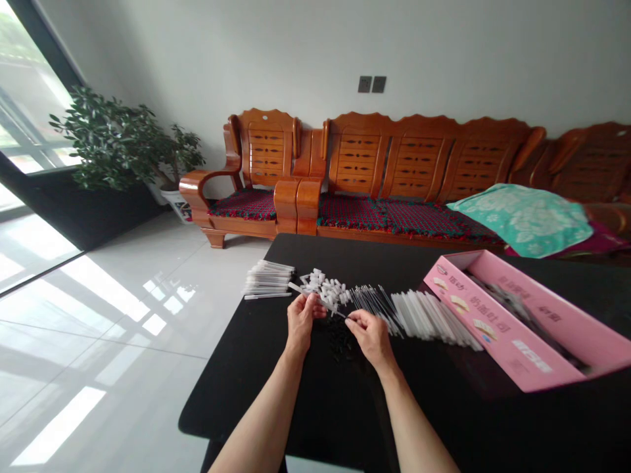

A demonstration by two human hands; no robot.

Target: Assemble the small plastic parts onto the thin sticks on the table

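Note:
My left hand (302, 320) is closed round a thin white pen barrel (308, 295) above the black table (276, 394). My right hand (371, 335) pinches a small dark part at its fingertips, close to the barrel's near end. Just beyond the hands lie a heap of small white caps (328, 289), a row of thin dark refills (369, 299), and a row of white barrels (434, 315). A stack of finished white pens (267, 280) lies to the far left. Small black pieces (340, 341) are scattered between my hands.
An open pink cardboard box (517, 341) holding more parts sits on the right of the table. Beyond stand a wooden armchair (256, 171) and wooden sofa (419, 171) with a teal cloth (527, 220). A potted plant (123, 141) stands by the window; shiny tiled floor lies left.

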